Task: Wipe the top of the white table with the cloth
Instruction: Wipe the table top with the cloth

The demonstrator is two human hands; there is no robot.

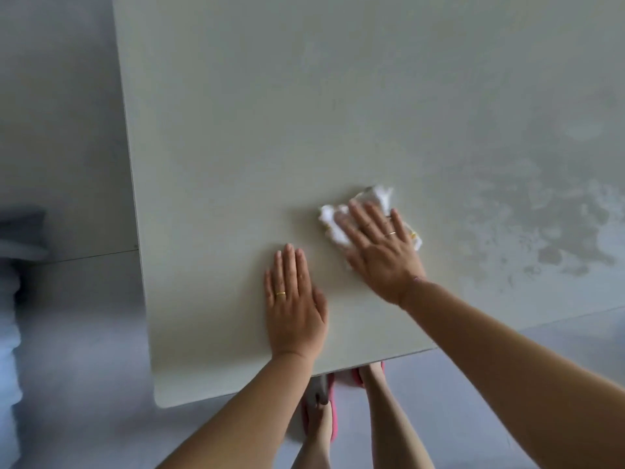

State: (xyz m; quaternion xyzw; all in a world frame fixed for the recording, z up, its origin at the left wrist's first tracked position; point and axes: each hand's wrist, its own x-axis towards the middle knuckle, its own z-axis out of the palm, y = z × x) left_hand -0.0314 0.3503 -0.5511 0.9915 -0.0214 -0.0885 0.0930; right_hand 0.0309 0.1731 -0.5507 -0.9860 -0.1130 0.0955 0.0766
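Observation:
The white table (270, 130) fills most of the view, its near-left rounded corner at the bottom left. A crumpled white cloth (375, 198) lies on it right of centre. My right hand (378, 245) lies flat on the cloth with fingers spread, pressing it to the tabletop; much of the cloth is hidden under the palm. My left hand (292, 302) rests flat on the bare table near the front edge, fingers together, holding nothing. Both hands wear gold rings.
Patchy damp smears (541, 211) mark the table's right side. Grey floor (67, 333) surrounds the table at left and below. My feet in pink slippers (333, 418) stand under the front edge. A dark blurred object (20, 231) sits at the far left.

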